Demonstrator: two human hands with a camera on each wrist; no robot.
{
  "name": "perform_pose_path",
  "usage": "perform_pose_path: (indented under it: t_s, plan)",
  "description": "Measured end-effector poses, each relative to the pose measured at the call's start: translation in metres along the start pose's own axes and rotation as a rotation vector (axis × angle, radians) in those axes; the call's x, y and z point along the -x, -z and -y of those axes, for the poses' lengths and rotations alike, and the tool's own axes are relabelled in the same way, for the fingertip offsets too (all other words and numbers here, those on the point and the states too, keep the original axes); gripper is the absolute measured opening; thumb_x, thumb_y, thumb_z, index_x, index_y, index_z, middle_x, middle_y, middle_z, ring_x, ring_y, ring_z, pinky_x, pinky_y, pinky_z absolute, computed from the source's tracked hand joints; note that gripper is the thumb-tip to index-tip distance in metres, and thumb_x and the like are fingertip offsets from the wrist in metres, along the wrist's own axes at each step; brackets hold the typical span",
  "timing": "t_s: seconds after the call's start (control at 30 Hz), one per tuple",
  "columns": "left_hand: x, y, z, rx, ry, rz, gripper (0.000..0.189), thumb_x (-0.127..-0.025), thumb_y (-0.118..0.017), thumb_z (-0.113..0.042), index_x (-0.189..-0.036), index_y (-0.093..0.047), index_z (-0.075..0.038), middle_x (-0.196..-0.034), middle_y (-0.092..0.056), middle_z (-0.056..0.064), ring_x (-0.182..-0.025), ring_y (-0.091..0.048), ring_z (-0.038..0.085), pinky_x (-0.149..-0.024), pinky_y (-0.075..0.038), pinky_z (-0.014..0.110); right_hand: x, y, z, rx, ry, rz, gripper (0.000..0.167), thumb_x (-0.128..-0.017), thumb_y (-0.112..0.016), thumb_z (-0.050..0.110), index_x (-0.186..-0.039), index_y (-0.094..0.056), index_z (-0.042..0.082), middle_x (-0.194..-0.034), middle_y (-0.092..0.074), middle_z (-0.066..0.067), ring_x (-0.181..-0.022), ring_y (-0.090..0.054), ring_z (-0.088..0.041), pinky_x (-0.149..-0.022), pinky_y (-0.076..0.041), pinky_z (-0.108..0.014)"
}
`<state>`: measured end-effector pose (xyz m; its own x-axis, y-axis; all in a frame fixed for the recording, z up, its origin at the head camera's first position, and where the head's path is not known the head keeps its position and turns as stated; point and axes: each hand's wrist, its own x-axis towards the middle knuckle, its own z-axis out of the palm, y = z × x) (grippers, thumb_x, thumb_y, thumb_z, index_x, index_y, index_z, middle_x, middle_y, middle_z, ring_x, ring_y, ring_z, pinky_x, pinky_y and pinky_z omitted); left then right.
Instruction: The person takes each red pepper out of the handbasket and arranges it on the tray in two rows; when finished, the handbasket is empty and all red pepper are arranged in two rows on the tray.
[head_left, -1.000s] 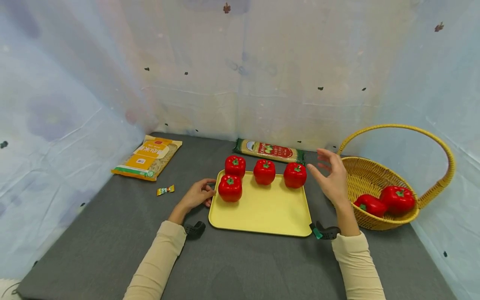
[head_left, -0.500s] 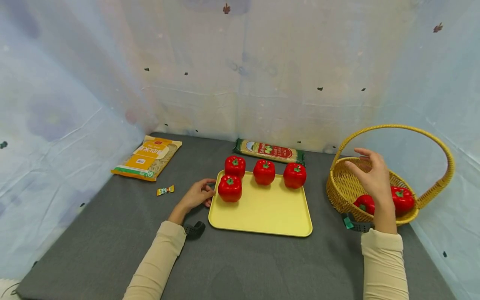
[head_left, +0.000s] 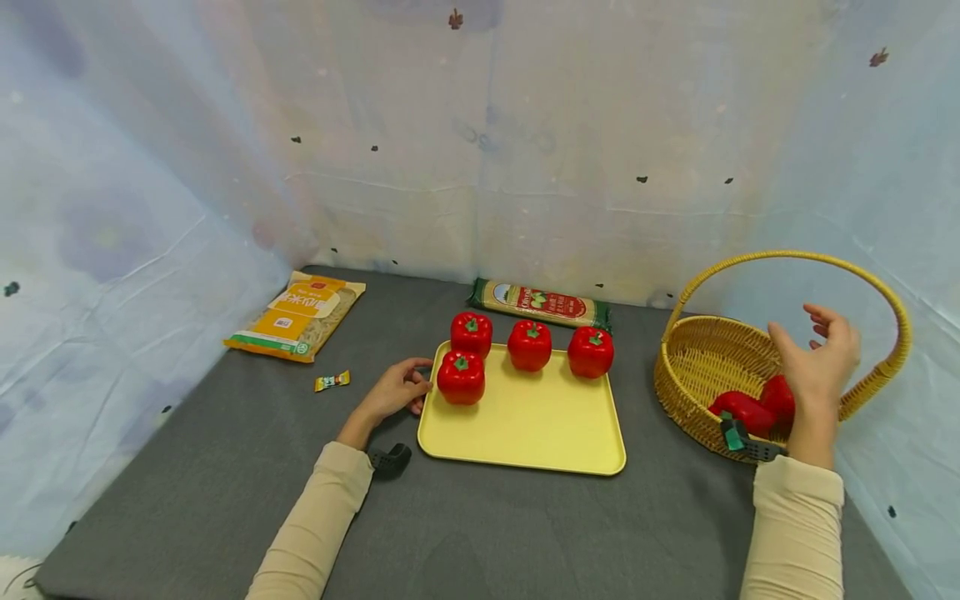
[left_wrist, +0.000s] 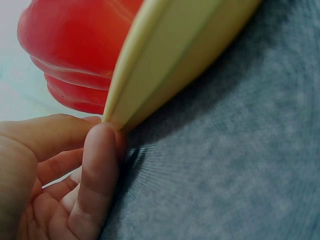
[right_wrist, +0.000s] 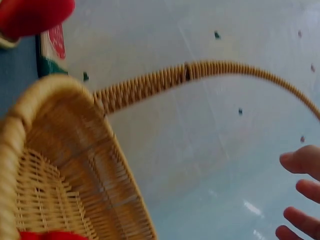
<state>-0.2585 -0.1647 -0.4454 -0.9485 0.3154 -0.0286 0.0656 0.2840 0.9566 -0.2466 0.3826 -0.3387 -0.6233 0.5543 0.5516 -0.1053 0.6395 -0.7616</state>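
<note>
My left hand [head_left: 393, 390] pinches the left rim of a yellow tray [head_left: 536, 429]; in the left wrist view, thumb and fingertips meet at the tray's edge [left_wrist: 150, 65]. On the tray stand several red bell peppers: one near the front left [head_left: 461, 379], others along the back, such as the middle one [head_left: 529, 347] and the right one [head_left: 590, 352]. My right hand [head_left: 819, 358] hovers with parted fingers over the right side of a wicker basket [head_left: 678, 404], holding nothing. Inside lie two red bell peppers, the left one [head_left: 742, 410] lying over and the right one [head_left: 777, 396] partly hidden behind my hand.
A tall arched handle [head_left: 787, 254] rises over the basket. Behind the tray lies a long pasta packet [head_left: 543, 302]. To the left are a yellow food bag [head_left: 300, 317] and a small candy wrapper [head_left: 332, 381]. A hanging cloth borders the grey table [head_left: 487, 533].
My right hand has moved right, away from the tray's right pepper and over the basket to its right side. The left hand has stayed at the tray's rim.
</note>
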Motion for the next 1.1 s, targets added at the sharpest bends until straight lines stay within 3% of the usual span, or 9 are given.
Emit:
perform_pose_path:
  t_s: [0.2,0.4,0.6,0.73,0.83,0.9,1.1]
  plan:
    - [0.0,0.0,0.0,-0.008,-0.002,-0.01,0.047,-0.09,-0.058,-0.002,-0.133,-0.042,0.008,-0.084,-0.057,0.021,-0.061,-0.06,0.031,-0.056,-0.055,0.038,-0.009,0.005,-0.012,0.0,-0.059,-0.12,0.047,-0.075,-0.075,0.025,-0.119,-0.061,0.022,-0.096,-0.038,0.024,-0.091,-0.035,0.01,-0.084,-0.033,-0.016]
    - [-0.001,0.0,0.002,-0.004,0.008,-0.008,0.047,-0.09,-0.058,-0.002,-0.133,-0.042,0.007,-0.084,-0.057,0.02,-0.059,-0.06,0.028,-0.055,-0.055,0.036,-0.016,0.01,-0.016,0.062,-0.186,-0.135,0.047,-0.075,-0.074,0.032,-0.12,-0.059,0.028,-0.093,-0.034,0.026,-0.088,-0.03,0.011,-0.09,-0.031,-0.018]
    - [-0.002,-0.001,0.002,-0.003,0.003,-0.008,0.047,-0.09,-0.058,-0.002,-0.133,-0.042,0.007,-0.083,-0.056,0.02,-0.059,-0.06,0.029,-0.055,-0.055,0.038,-0.022,0.014,-0.02,0.116,-0.241,-0.057,0.049,-0.075,-0.072,0.036,-0.122,-0.057,0.029,-0.093,-0.032,0.027,-0.091,-0.029,0.01,-0.096,-0.031,-0.023]
    - [-0.002,-0.001,0.002,-0.007,0.008,-0.006,0.047,-0.09,-0.058,-0.002,-0.133,-0.042,0.007,-0.083,-0.056,0.02,-0.059,-0.06,0.028,-0.055,-0.055,0.037,-0.024,0.016,-0.024,0.172,-0.242,-0.007,0.054,-0.075,-0.071,0.035,-0.125,-0.059,0.018,-0.096,-0.039,0.023,-0.105,-0.043,-0.012,-0.101,-0.031,-0.032]
    - [-0.002,-0.001,0.002,-0.007,0.014,-0.004,0.047,-0.09,-0.058,-0.003,-0.133,-0.042,0.007,-0.084,-0.057,0.019,-0.059,-0.06,0.026,-0.055,-0.055,0.036,-0.025,0.018,-0.026,0.213,-0.262,0.061,0.06,-0.077,-0.07,0.036,-0.13,-0.056,0.012,-0.106,-0.048,0.011,-0.119,-0.04,-0.026,-0.104,-0.03,-0.038]
    - [-0.002,-0.001,0.002,-0.006,0.011,-0.002,0.047,-0.09,-0.058,-0.003,-0.133,-0.042,0.007,-0.083,-0.057,0.018,-0.059,-0.06,0.026,-0.055,-0.055,0.036,-0.025,0.02,-0.027,0.247,-0.276,0.125,0.064,-0.078,-0.069,0.038,-0.132,-0.052,0.009,-0.117,-0.05,-0.002,-0.121,-0.038,-0.028,-0.104,-0.03,-0.041]
    - [-0.002,0.0,0.003,0.001,0.012,0.001,0.047,-0.09,-0.058,-0.003,-0.133,-0.042,0.006,-0.084,-0.057,0.017,-0.06,-0.06,0.028,-0.056,-0.055,0.037,-0.023,0.029,-0.029,0.312,-0.26,0.351,0.077,-0.082,-0.064,0.045,-0.137,-0.04,-0.004,-0.138,-0.038,-0.028,-0.124,-0.032,-0.042,-0.097,-0.032,-0.054]
